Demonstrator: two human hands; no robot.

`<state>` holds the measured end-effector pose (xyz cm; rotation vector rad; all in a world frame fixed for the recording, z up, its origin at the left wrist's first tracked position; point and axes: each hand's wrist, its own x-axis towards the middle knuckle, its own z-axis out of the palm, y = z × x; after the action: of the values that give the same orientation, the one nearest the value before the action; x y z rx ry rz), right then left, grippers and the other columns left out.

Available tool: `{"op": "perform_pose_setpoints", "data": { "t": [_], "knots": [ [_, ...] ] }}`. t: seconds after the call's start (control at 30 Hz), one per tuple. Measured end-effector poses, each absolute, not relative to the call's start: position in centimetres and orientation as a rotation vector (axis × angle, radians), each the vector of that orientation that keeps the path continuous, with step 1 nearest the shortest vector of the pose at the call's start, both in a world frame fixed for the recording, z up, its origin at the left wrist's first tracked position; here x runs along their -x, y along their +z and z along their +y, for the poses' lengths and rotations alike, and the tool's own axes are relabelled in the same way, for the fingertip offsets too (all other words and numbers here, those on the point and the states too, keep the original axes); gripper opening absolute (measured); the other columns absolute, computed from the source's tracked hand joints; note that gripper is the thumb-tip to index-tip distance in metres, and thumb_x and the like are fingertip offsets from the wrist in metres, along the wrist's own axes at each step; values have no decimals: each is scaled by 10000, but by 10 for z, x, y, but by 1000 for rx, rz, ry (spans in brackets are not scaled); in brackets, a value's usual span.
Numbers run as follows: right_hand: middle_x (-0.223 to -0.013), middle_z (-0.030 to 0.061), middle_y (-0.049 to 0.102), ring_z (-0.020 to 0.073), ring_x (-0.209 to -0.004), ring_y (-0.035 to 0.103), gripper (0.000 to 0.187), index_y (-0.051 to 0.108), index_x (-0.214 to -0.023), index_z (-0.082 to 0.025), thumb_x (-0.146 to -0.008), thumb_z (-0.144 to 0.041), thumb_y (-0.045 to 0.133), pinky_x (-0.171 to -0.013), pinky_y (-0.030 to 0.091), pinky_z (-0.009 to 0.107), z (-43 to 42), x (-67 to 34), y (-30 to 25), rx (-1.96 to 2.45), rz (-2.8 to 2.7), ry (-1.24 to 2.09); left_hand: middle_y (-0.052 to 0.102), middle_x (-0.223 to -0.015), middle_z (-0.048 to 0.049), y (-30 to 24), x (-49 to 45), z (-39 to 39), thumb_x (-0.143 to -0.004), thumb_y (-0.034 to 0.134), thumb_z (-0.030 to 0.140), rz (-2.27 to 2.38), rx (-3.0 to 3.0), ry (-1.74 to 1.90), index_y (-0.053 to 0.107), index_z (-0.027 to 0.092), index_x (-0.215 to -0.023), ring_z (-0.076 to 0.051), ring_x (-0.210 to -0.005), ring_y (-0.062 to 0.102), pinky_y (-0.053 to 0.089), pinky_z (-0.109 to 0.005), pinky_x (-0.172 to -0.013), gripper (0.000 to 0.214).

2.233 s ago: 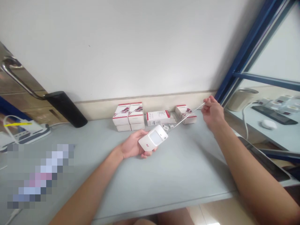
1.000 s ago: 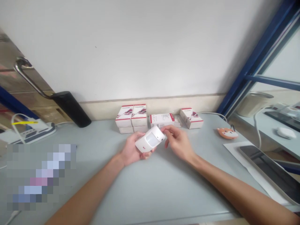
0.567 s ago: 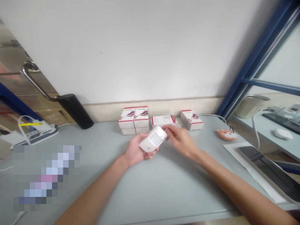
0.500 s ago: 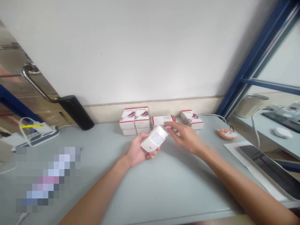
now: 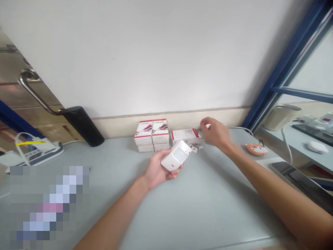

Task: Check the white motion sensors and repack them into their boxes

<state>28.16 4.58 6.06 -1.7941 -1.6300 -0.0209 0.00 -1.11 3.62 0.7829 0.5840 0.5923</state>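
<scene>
My left hand (image 5: 160, 170) is wrapped around a white motion sensor (image 5: 177, 156), tilted up to the right with its pale window facing me. My right hand (image 5: 215, 132) is raised at the back, thumb and fingers curled into a pinch. It covers the place of the separate red and white box at the right, and what its fingers hold, if anything, is hidden. Just beyond the sensor lie small white parts (image 5: 194, 148), too blurred to name. Behind them a red and white box (image 5: 183, 134) lies on the table.
Several stacked red and white boxes (image 5: 152, 133) stand by the wall. A black cylinder (image 5: 84, 126) and a power strip (image 5: 36, 156) are at the left. An orange animal-faced pouch (image 5: 256, 149) and a dark phone-like device (image 5: 299, 178) lie at the right of the grey table (image 5: 182, 211).
My right hand has moved away from the sensor, to the right and back, over the separate box. My left hand keeps the sensor, shifted slightly right in view.
</scene>
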Motion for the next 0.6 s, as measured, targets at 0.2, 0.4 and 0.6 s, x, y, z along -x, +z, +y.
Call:
{"op": "perform_pose_setpoints", "data": {
  "t": [0.2,0.4,0.6],
  "knots": [
    [-970,60,777,240,-734,715,149,659,-1003,-257,-901,-365,672,-657,506,355,17,-322,51,1572,-1346,120,652,-837,-125,42,-7,-15,-942,476,457,595,-692,711,675,114,-1059,-155,-552,505,325,-268,-522,414],
    [-938,49,746,198,-651,711,122,598,-861,-246,-822,-256,713,-567,512,309,22,-326,48,1457,-1134,520,656,-856,-142,45,-11,-17,-958,491,428,596,-576,798,700,105,-1044,-164,-575,517,392,-282,-552,394],
    [-867,23,709,168,-634,686,163,588,-863,-241,-792,-290,726,-542,484,273,20,-318,48,1353,-1096,674,653,-883,-134,40,-19,-25,-977,505,426,541,-468,819,712,103,-1081,-165,-598,519,408,-279,-549,398]
  ]
}}
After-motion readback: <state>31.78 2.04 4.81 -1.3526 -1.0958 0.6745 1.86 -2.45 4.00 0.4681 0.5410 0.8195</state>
